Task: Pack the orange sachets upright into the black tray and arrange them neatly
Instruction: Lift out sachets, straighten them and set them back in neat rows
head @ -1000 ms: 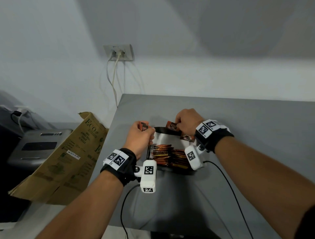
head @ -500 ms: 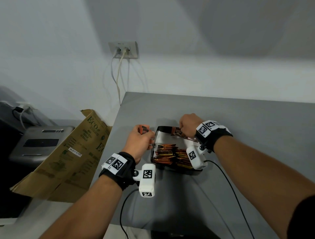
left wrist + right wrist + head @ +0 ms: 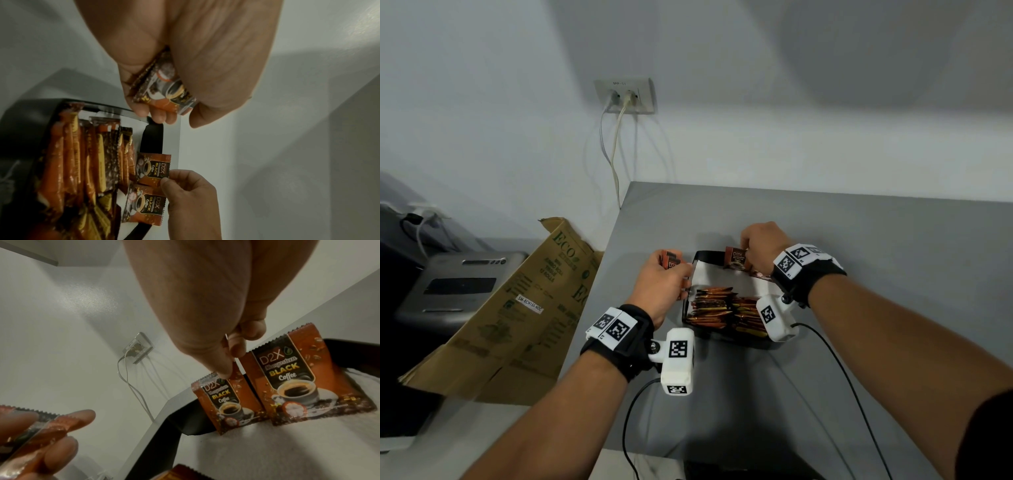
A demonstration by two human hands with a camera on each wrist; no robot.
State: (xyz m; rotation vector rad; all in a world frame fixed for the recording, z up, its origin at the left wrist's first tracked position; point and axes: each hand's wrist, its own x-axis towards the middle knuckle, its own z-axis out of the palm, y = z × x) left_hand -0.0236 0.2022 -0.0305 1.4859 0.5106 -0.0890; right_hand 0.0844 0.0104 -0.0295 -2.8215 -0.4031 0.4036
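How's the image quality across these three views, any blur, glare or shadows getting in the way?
Head view: sharp, wide-angle bend, soft shadows on the wall. Left wrist view: dim, the left hand looms close and soft. Right wrist view: sachet print crisp, nearby fingers blurred, mild glare on the wall.

"D2X Mangosteen BLACK Coffee" on sachet [image 3: 296, 378], "ECO" on cardboard box [image 3: 517, 308]

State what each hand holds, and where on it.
Left hand grips a small bunch of sachets around their middle; right hand pinches one upright sachet by its top edge.

Right hand [image 3: 205, 305] pinches a sachet [image 3: 222, 404] upright in the black tray [image 3: 349, 350].
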